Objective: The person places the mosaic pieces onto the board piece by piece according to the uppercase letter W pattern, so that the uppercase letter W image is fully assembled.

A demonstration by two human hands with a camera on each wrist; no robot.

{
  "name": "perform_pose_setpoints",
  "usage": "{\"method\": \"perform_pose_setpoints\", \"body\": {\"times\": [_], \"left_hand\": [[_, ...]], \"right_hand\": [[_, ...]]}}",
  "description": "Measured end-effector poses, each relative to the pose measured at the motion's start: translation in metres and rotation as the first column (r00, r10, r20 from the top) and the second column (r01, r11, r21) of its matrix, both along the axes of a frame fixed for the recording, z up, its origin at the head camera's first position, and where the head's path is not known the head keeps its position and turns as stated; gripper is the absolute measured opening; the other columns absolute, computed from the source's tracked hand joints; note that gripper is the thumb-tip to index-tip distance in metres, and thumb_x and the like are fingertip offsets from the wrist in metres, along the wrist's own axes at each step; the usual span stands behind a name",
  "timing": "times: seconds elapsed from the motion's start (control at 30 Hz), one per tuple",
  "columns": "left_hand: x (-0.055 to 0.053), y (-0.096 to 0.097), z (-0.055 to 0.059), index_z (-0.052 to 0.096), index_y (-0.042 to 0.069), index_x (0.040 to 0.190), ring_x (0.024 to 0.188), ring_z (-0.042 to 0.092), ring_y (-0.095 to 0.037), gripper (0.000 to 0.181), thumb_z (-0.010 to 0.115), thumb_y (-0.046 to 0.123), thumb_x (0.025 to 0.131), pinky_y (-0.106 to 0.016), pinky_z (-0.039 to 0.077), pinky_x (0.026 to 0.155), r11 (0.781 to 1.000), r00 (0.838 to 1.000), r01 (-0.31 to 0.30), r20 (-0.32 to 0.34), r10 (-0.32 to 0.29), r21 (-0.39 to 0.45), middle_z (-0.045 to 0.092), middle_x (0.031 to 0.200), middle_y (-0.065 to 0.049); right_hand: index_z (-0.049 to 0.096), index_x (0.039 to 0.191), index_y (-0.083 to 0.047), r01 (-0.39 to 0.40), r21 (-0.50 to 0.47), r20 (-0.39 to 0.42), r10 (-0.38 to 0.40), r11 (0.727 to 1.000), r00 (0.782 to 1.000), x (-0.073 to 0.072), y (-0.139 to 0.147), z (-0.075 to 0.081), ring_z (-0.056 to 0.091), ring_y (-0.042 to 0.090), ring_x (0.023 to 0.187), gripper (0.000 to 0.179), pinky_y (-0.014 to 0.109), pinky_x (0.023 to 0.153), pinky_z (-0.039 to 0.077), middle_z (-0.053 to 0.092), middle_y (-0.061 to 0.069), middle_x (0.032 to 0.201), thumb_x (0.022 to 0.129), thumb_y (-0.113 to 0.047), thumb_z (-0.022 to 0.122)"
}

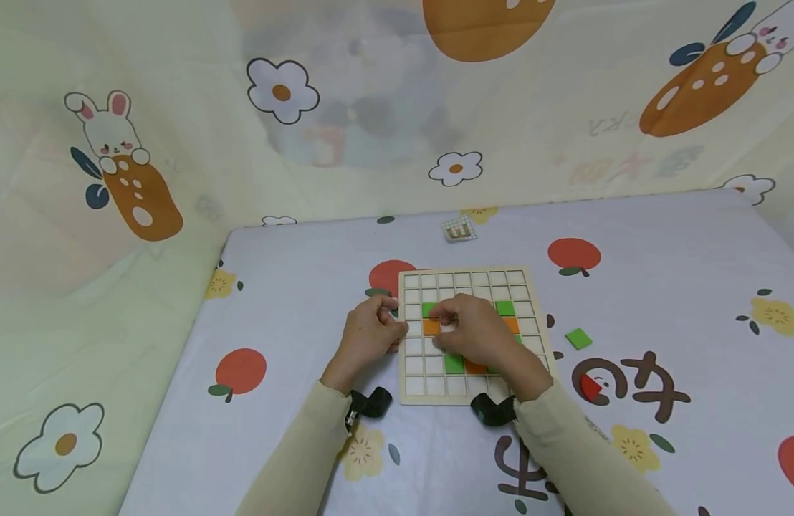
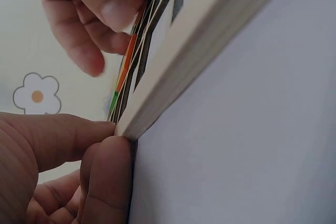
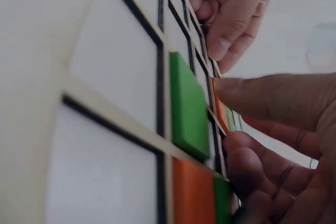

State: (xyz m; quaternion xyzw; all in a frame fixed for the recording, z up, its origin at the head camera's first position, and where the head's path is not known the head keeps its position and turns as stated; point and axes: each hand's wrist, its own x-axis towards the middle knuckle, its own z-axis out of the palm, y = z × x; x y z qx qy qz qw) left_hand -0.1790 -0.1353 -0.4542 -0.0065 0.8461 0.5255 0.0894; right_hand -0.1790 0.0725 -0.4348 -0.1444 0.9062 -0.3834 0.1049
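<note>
A pale wooden grid board (image 1: 413, 387) lies on the table with green and orange square tiles in some of its cells. At its left edge, my left hand (image 1: 369, 333) pinches the rim, with the fingertips (image 2: 107, 156) right at the board's side in the left wrist view. My right hand (image 1: 477, 333) is over the middle of the board, thumb and forefinger apart. Its fingertips are close by an orange tile (image 1: 431, 327), below a green tile (image 1: 428, 309). In the right wrist view the thumb (image 3: 247, 90) overlaps that orange tile. The right palm hides several cells.
To the right of the board lie a loose green tile (image 1: 579, 338) and a red piece (image 1: 590, 388). A small checked packet (image 1: 458, 229) sits behind the board. Black wrist cameras (image 1: 494, 410) hang near the board's front edge. A printed cloth (image 1: 287, 301) covers the table.
</note>
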Motion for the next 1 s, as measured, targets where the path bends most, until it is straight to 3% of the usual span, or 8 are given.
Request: {"method": "perform_pose_setpoints", "body": {"times": [0.2, 0.43, 0.63, 0.87, 1.0], "left_hand": [[0.001, 0.001, 0.0, 0.064, -0.001, 0.126, 0.053, 0.061, -0.013, 0.035, 0.073, 0.006, 0.093, -0.026, 0.054, 0.056, 1.0, 1.0, 0.003, -0.005, -0.003, -0.01, 0.065, 0.077, -0.007], [0.001, 0.004, 0.0, 0.064, -0.001, 0.126, 0.053, 0.061, -0.013, 0.035, 0.074, 0.006, 0.093, -0.025, 0.054, 0.056, 1.0, 1.0, 0.005, 0.005, -0.005, -0.011, 0.064, 0.078, -0.007], [0.0, 0.005, 0.0, 0.064, 0.0, 0.127, 0.054, 0.061, -0.013, 0.036, 0.074, 0.006, 0.094, -0.025, 0.054, 0.056, 1.0, 1.0, 0.003, 0.006, -0.003, -0.022, 0.064, 0.078, -0.006], [0.0, 0.003, 0.001, 0.063, -0.001, 0.128, 0.055, 0.062, -0.014, 0.037, 0.074, 0.007, 0.094, -0.025, 0.054, 0.056, 1.0, 1.0, 0.002, 0.015, -0.002, -0.01, 0.064, 0.079, -0.007], [0.0, 0.001, -0.001, 0.064, 0.0, 0.128, 0.055, 0.062, -0.014, 0.037, 0.075, 0.007, 0.094, -0.025, 0.053, 0.055, 1.0, 1.0, -0.008, 0.011, 0.008, -0.008, 0.064, 0.079, -0.007]], "right_hand": [[0.074, 0.128, -0.008, 0.025, -0.067, -0.01, -0.026, 0.997, 1.0, 0.006, 0.02, 0.007, 0.061, 0.021, 0.088, 0.041, 0.034, 0.073, 0.053, 0.071, 0.009, 0.119, 0.088, -0.012, 0.08], [0.071, 0.131, -0.006, 0.159, -0.056, -0.058, -0.163, 0.986, 0.985, 0.022, 0.07, 0.015, 0.064, 0.026, 0.096, 0.043, 0.033, 0.072, 0.052, 0.069, 0.015, 0.122, 0.091, -0.016, 0.08], [0.064, 0.14, -0.003, 0.287, 0.005, -0.04, -0.287, 0.958, 0.957, 0.034, 0.117, 0.011, 0.062, 0.03, 0.098, 0.053, 0.029, 0.063, 0.054, 0.065, 0.02, 0.127, 0.093, -0.021, 0.079], [0.063, 0.137, 0.001, 0.382, 0.107, -0.055, -0.379, 0.918, 0.924, 0.041, 0.156, -0.002, 0.058, 0.034, 0.094, 0.054, 0.031, 0.057, 0.051, 0.061, 0.026, 0.119, 0.093, -0.024, 0.079], [0.063, 0.136, 0.003, 0.395, 0.139, -0.021, -0.396, 0.908, 0.918, 0.039, 0.166, -0.006, 0.057, 0.035, 0.094, 0.055, 0.032, 0.058, 0.051, 0.06, 0.024, 0.112, 0.092, -0.025, 0.079]]}}
